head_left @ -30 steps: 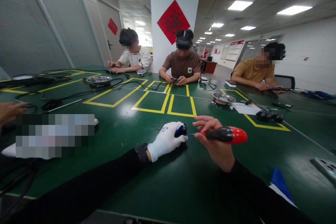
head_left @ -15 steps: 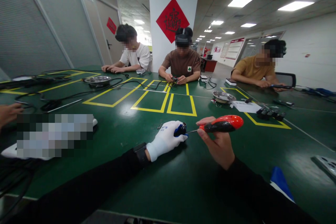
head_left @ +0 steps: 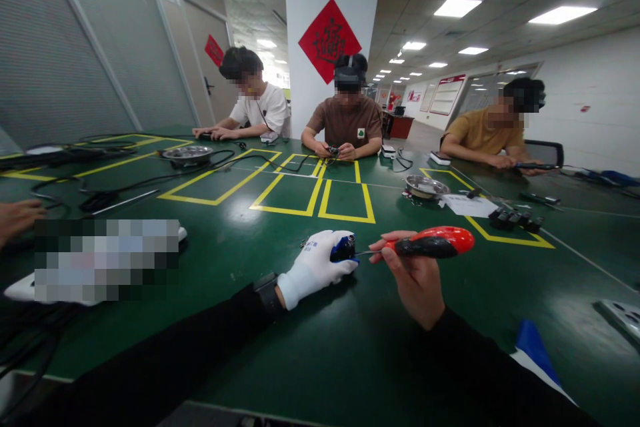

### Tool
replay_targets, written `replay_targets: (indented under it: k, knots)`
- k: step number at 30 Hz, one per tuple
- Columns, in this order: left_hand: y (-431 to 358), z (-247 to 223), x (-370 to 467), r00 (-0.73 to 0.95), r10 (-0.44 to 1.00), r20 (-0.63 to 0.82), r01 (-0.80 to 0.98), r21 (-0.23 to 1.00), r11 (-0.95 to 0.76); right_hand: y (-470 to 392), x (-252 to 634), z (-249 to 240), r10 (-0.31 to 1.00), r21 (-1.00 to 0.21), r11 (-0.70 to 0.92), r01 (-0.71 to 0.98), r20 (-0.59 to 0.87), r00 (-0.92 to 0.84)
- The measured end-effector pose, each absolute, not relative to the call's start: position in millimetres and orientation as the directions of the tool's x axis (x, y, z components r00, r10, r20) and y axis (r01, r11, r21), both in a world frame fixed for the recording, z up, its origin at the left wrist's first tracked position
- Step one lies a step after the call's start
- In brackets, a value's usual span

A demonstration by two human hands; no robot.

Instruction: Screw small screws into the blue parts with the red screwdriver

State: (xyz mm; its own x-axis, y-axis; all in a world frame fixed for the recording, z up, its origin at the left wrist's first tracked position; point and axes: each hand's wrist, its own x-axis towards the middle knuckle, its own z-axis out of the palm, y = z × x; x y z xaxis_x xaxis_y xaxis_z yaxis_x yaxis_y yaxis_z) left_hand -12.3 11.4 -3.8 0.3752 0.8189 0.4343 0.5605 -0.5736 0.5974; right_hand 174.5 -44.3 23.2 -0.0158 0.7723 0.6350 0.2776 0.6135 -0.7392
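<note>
In the head view, my left hand [head_left: 320, 257], in a white glove with blue fingertips, is closed around a small black part [head_left: 345, 248] just above the green table. Most of that part is hidden by the glove, so its kind cannot be made out. My bare right hand [head_left: 416, 283] grips a screwdriver [head_left: 435, 242] with a red and black handle. The screwdriver lies nearly level, its thin shaft pointing left. Its tip reaches the right side of the black part; whether it sits in a screw is too small to see.
Yellow tape outlines [head_left: 285, 212] mark the green table [head_left: 225, 360]. Metal bowls [head_left: 425, 187], a paper sheet [head_left: 470, 205] and several black blocks [head_left: 515, 219] stand beyond my hands. A blurred white object [head_left: 180, 235] lies left, a blue-and-white glove [head_left: 535, 347] right. Co-workers sit opposite.
The screwdriver and my right hand have shifted slightly to the right, and the handle has turned a little. The black part has tilted slightly in my left hand.
</note>
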Motion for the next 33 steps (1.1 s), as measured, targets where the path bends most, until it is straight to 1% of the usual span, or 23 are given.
replay_targets:
  k: [2, 4, 6, 8, 11, 13, 14, 15, 19, 20, 25, 27, 29, 31, 32, 33]
  knots:
    - [11.2, -2.5, -12.7, 0.379, 0.813, 0.443, 0.579, 0.572, -0.582, -44.0, 174.7, 23.7, 0.772, -0.739, 0.611, 0.283, 0.635, -0.008]
    - [11.5, -1.4, -13.1, 0.390, 0.801, 0.454, 0.598, 0.536, -0.596, -43.4, 174.6, 26.2, 0.743, -0.709, 0.635, 0.307, 0.669, 0.009]
    - [11.9, -0.8, -13.2, 0.400, 0.794, 0.458, 0.598, 0.526, -0.605, -42.3, 173.7, 29.7, 0.719, -0.696, 0.666, 0.269, 0.695, 0.021]
    - [12.0, -0.4, -12.7, 0.402, 0.795, 0.455, 0.589, 0.537, -0.604, -40.4, 172.1, 32.3, 0.758, -0.753, 0.648, 0.113, 0.652, -0.001]
    - [11.6, 0.1, -11.6, 0.390, 0.805, 0.447, 0.586, 0.554, -0.591, -36.7, 168.5, 32.7, 0.844, -0.844, 0.513, -0.157, 0.529, -0.084]
    - [11.0, 0.8, -11.1, 0.384, 0.808, 0.447, 0.587, 0.558, -0.587, -35.8, 166.0, 32.2, 0.869, -0.857, 0.448, -0.254, 0.484, -0.101]
    - [10.7, 1.3, -11.0, 0.384, 0.808, 0.447, 0.587, 0.558, -0.587, -36.2, 165.1, 32.3, 0.876, -0.858, 0.435, -0.273, 0.474, -0.092]
    - [10.5, 1.8, -11.0, 0.386, 0.808, 0.444, 0.588, 0.557, -0.587, -37.0, 164.5, 32.7, 0.878, -0.860, 0.437, -0.264, 0.471, -0.083]
    - [9.7, 3.3, -11.6, 0.388, 0.817, 0.428, 0.598, 0.558, -0.576, -40.5, 165.7, 34.9, 0.849, -0.856, 0.510, -0.084, 0.517, -0.106]
    - [9.7, 3.4, -11.9, 0.383, 0.819, 0.427, 0.600, 0.559, -0.572, -40.4, 166.5, 34.9, 0.842, -0.850, 0.523, -0.061, 0.526, -0.121]
    - [11.6, 1.4, -13.5, 0.399, 0.806, 0.438, 0.586, 0.554, -0.591, -34.7, 168.9, 29.8, 0.833, -0.851, 0.515, -0.105, 0.526, -0.173]
    - [13.1, 0.2, -14.2, 0.404, 0.798, 0.447, 0.575, 0.555, -0.602, -34.0, 169.6, 28.8, 0.816, -0.836, 0.548, -0.038, 0.544, -0.195]
    - [14.6, -0.9, -14.7, 0.411, 0.792, 0.452, 0.563, 0.558, -0.610, -35.3, 171.1, 29.9, 0.762, -0.756, 0.643, 0.125, 0.614, -0.206]
    - [15.5, -1.6, -14.8, 0.417, 0.788, 0.454, 0.557, 0.557, -0.616, -37.8, 173.1, 31.7, 0.695, -0.637, 0.717, 0.283, 0.685, -0.219]
    - [15.8, -1.9, -14.8, 0.416, 0.788, 0.455, 0.559, 0.555, -0.616, -39.1, 174.0, 32.3, 0.679, -0.601, 0.728, 0.331, 0.699, -0.225]
    - [16.0, -2.2, -14.9, 0.411, 0.791, 0.454, 0.565, 0.553, -0.612, -40.4, 174.5, 32.4, 0.683, -0.596, 0.723, 0.351, 0.694, -0.228]
